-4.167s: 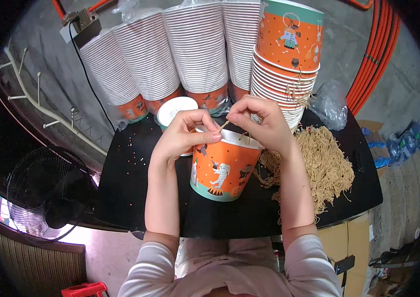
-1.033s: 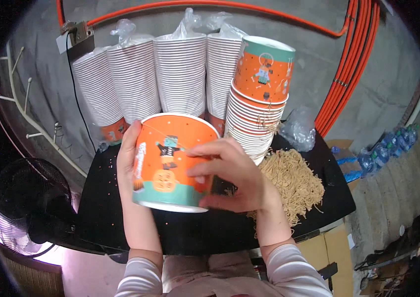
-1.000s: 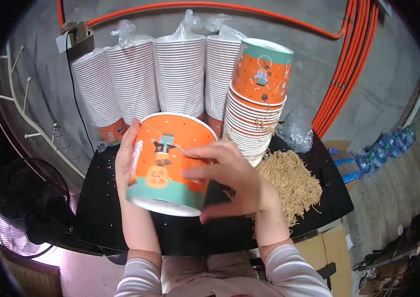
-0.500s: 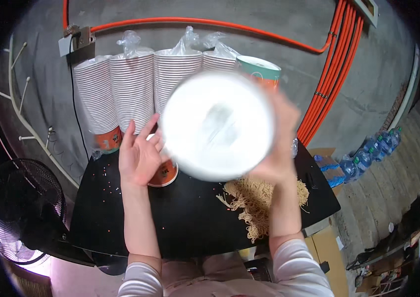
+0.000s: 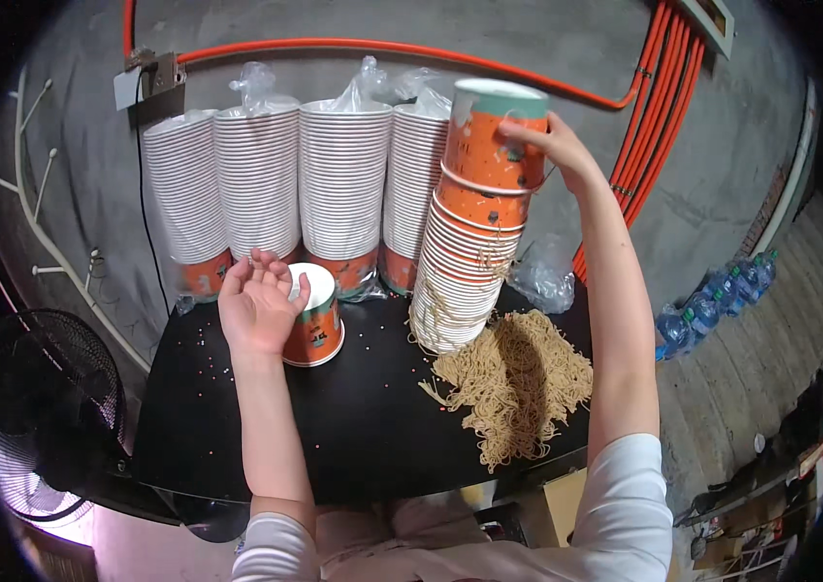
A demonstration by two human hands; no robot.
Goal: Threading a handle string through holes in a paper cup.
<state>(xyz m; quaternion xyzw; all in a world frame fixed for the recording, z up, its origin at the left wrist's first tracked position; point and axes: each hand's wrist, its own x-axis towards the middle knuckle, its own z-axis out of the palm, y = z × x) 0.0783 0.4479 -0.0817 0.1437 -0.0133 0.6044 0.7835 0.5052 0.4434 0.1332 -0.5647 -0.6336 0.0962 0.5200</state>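
My right hand (image 5: 552, 145) grips an orange and green paper tub (image 5: 494, 141), turned bottom up at the top of a tall leaning stack of nested tubs (image 5: 469, 262). Some fingers are hidden behind that tub. Open and palm up, my left hand (image 5: 261, 301) holds nothing; its fingers are loosely bent. Just right of it, a single orange paper tub (image 5: 314, 335) stands bottom up on the black table (image 5: 363, 427). My left hand partly covers this tub, and I cannot tell whether they touch.
Several bagged stacks of white-rimmed tubs (image 5: 343, 175) line the grey wall. A heap of thin tan strands like noodles (image 5: 528, 388) lies right of centre. Crumpled clear plastic (image 5: 545, 276) is behind it. A black fan (image 5: 43, 407) stands left; bottles (image 5: 712, 306) are at right.
My right hand has carried the tub from in front of my view, away and rightward onto the leaning stack. My left hand has shifted slightly left, still open.
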